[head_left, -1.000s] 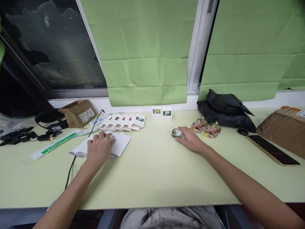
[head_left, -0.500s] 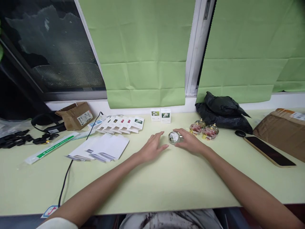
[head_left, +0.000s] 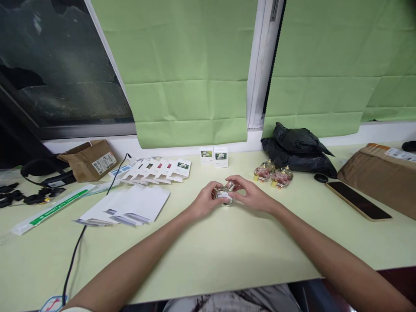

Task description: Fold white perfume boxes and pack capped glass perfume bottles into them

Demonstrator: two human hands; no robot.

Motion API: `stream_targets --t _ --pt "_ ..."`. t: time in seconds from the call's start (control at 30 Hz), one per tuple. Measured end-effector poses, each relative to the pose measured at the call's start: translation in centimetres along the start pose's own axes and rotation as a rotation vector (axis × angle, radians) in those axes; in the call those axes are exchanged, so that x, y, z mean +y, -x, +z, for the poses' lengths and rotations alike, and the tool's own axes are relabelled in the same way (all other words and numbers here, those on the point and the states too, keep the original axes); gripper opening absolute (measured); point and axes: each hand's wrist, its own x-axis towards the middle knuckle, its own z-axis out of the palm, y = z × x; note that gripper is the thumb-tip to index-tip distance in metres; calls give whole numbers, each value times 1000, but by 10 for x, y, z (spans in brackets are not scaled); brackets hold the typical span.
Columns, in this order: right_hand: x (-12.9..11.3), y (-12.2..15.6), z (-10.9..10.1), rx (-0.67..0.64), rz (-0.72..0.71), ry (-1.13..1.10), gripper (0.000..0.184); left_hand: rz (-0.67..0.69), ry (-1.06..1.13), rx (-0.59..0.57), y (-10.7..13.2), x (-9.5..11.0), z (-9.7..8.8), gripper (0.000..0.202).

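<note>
A small round glass bottle [head_left: 225, 196] with a whitish side or label is between my hands, over the middle of the table. My left hand [head_left: 205, 201] has its fingers and thumb wrapped round the body of the bottle. My right hand [head_left: 250, 195] grips the shiny silvery neck or cap end, with its thumb against the glass. Fingers cover part of the bottle. To the right lie several pink-filled glass bottles with gold-coloured parts [head_left: 280, 177]. Behind my hands, two small white boxes [head_left: 221, 157] with flower pictures stand near the wall.
White flattened cartons [head_left: 146, 203] and a row of picture-printed cartons [head_left: 162, 171] lie at left, near a black cable [head_left: 76, 251] and an opened cardboard box [head_left: 87, 162]. A black plastic bag [head_left: 299, 149], a phone [head_left: 357, 200] and a brown parcel [head_left: 383, 180] are at right.
My right hand has brought the glass bottle left and turned it. My left hand, open and apart before, has closed round it. The view has shifted slightly to the right.
</note>
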Motion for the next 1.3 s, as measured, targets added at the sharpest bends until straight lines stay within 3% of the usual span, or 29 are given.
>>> stream_targets --t 0.07,0.17,0.53,0.67,0.77,0.9,1.07,1.13,1.3 --pt "0 -2 5 72 -26 23 27 -14 -8 -6 1 4 1 44" --pt "-2 -3 8 119 -69 119 18 21 -52 -22 3 9 3 44" --pt "-13 -4 -4 -33 -95 292 19 6 -87 -34 4 4 4 42" --pt "-17 -6 -16 150 -29 173 21 3 -70 -41 4 5 4 43" --pt "-13 -6 -27 247 -47 247 23 1 -51 -43 5 6 4 42" --pt "9 -1 -29 -13 -46 420 19 21 -58 -22 5 5 4 41" --pt "27 3 -20 -146 4 415 35 34 -69 20 3 2 3 38" --pt "23 4 -20 -141 -6 439 41 37 -67 23 3 2 3 37" --pt "-5 4 -20 42 -104 458 48 72 -88 58 8 11 3 38"
